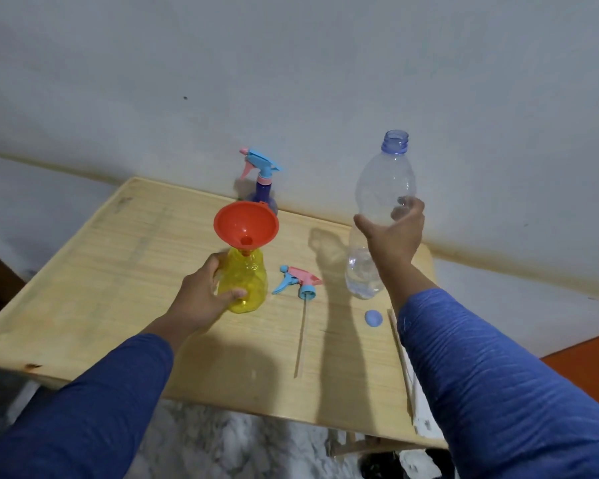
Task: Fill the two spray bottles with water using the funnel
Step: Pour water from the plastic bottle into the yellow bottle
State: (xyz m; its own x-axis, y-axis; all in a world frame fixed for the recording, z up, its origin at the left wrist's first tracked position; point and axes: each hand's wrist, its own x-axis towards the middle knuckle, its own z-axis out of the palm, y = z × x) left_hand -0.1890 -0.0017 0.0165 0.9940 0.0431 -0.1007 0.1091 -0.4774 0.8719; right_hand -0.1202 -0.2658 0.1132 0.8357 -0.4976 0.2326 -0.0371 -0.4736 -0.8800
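Yellow spray bottle [244, 283] under funnel [246, 224] in left hand [201, 299] grip; right hand [396, 236] grasps upright water bottle [377, 202]

On the wooden table [118, 257], one spray bottle [244, 285] stands left of centre with the funnel [246, 224] seated in its open neck. Behind it, at the table's far edge near the wall [291, 81], stands the second spray bottle [264, 193], its trigger head screwed on. Just right of the front bottle a loose trigger sprayer [300, 281] lies flat, its dip tube [301, 340] reaching toward the near edge. Further right is an uncapped water bottle [377, 209], held upright, with its bottle cap [373, 318] lying on the table just before it.
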